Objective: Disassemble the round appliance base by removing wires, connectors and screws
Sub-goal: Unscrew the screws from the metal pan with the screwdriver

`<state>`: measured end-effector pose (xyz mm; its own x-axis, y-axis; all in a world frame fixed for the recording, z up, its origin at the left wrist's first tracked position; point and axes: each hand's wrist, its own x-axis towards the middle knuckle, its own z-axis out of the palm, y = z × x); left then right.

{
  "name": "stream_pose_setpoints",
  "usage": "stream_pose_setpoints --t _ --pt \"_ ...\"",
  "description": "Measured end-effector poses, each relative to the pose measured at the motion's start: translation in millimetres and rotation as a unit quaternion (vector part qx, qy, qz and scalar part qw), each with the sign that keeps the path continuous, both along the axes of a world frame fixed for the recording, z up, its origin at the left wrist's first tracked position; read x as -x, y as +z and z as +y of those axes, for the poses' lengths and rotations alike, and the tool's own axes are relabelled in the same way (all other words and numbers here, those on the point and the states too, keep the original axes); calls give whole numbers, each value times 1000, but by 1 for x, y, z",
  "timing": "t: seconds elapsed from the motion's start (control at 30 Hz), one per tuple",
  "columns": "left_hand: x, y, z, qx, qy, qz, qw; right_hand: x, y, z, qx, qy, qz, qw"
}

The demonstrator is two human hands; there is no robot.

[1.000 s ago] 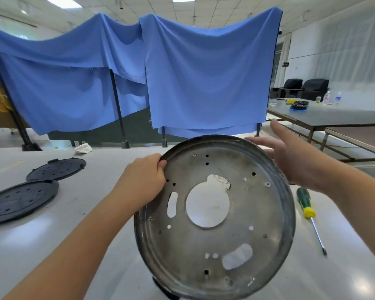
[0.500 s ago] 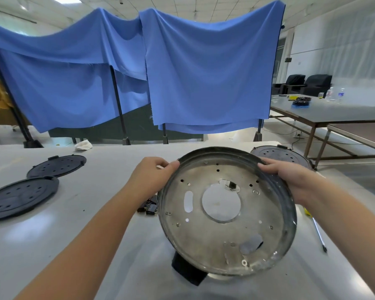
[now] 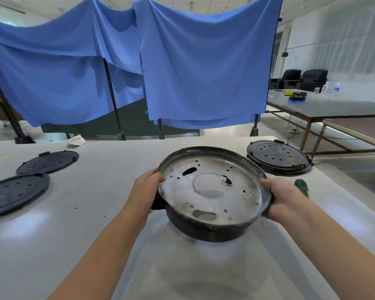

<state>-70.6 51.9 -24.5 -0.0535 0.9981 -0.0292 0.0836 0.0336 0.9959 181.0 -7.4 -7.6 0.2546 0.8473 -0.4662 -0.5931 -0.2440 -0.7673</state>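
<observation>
The round appliance base point(image 3: 212, 195) is a shallow metal pan with a dark outer wall, a large central hole, oval slots and small screw holes. It lies nearly flat, low over the white table point(image 3: 95, 213), a little tilted toward me. My left hand point(image 3: 146, 187) grips its left rim, fingers curled over the edge. My right hand point(image 3: 279, 197) grips the right rim. A small metal clip sits by the central hole. I see no wires on the pan's inner face.
Two black perforated round covers point(image 3: 48, 162) point(image 3: 13, 192) lie at the left. Another round base with a black cover point(image 3: 278, 156) sits at the back right. A green-handled screwdriver point(image 3: 302, 187) lies behind my right hand. Blue cloth hangs behind; a dark table stands far right.
The base has gone from upright, facing me, to nearly flat and lower over the table. My right hand moved from hovering open to gripping the right rim.
</observation>
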Motion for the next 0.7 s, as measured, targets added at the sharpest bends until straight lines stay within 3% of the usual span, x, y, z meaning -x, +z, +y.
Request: stream_pose_setpoints --t 0.23,0.53,0.7 --pt "-5 -24 -3 39 48 -13 998 12 -29 0 -18 -62 -104 992" --pt "-4 -40 -5 45 42 -27 998 20 -44 -9 -31 -57 -322 945" --pt "-3 -43 -5 40 46 -34 998 19 -51 -12 -53 -54 -399 914"
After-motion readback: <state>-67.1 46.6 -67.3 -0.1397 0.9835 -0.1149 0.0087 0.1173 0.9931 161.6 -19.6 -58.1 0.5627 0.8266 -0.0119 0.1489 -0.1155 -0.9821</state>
